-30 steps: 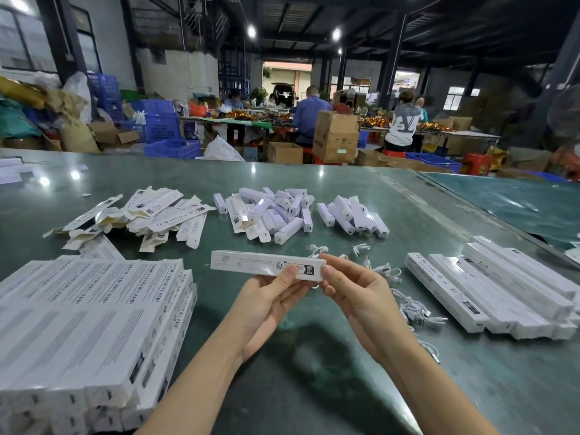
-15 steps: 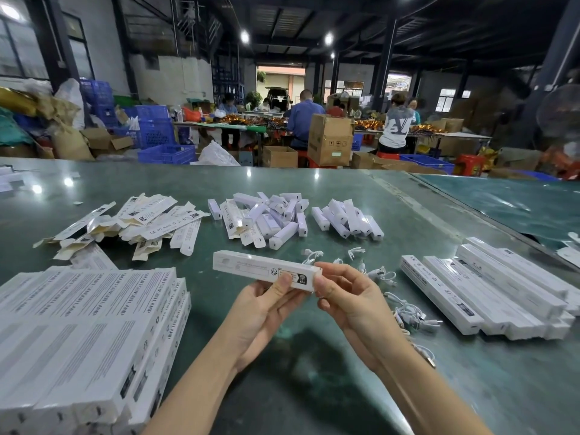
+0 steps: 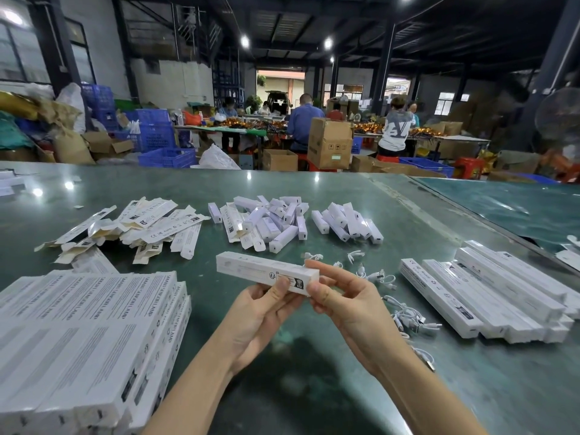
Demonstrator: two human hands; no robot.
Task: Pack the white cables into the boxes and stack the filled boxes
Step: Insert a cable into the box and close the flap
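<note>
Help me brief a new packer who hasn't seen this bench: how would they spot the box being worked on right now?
Start at the big stack of boxes on the green table. Just right of it, the left hand and right hand hold one long white box. It alone is off the table.

Dim hall — lamp glare, edges warped

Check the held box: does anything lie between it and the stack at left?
Nothing visible does. Both hands, left and right, hold the box above bare table; the stack lies just left, its top uncovered.
</note>
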